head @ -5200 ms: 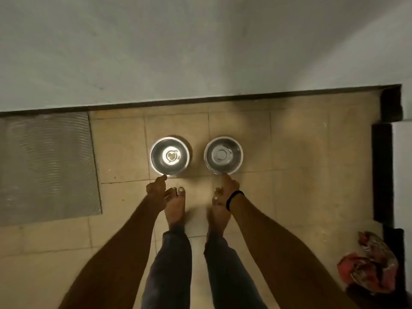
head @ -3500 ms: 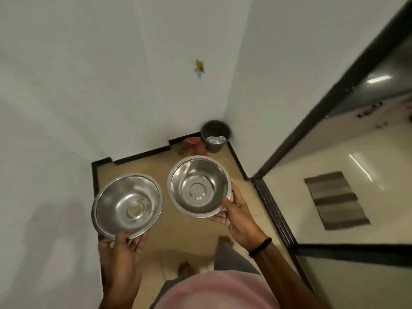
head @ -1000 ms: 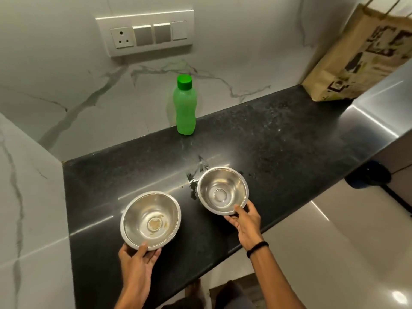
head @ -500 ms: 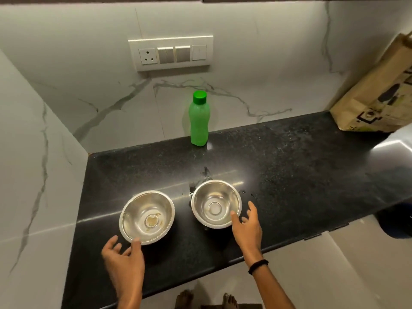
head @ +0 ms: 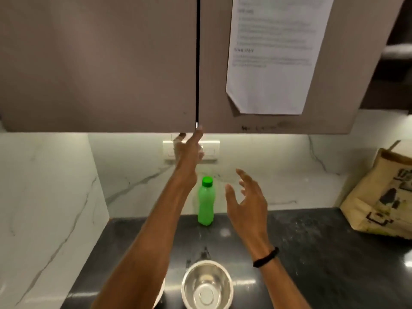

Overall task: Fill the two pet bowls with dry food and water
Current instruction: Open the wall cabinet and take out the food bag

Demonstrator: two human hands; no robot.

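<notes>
My single head camera looks forward and slightly down from close range, taking in the cabinet doors (head: 100, 63) above and the bench (head: 323, 253) below.

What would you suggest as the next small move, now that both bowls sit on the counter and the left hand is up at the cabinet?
Probably hook the left hand under the bottom edge of the left cabinet door and pull it open. Its fingertips sit at the seam between the shut doors, the steel bowl is empty, and no dry food shows on the counter. The right hand hangs open and free.
</notes>
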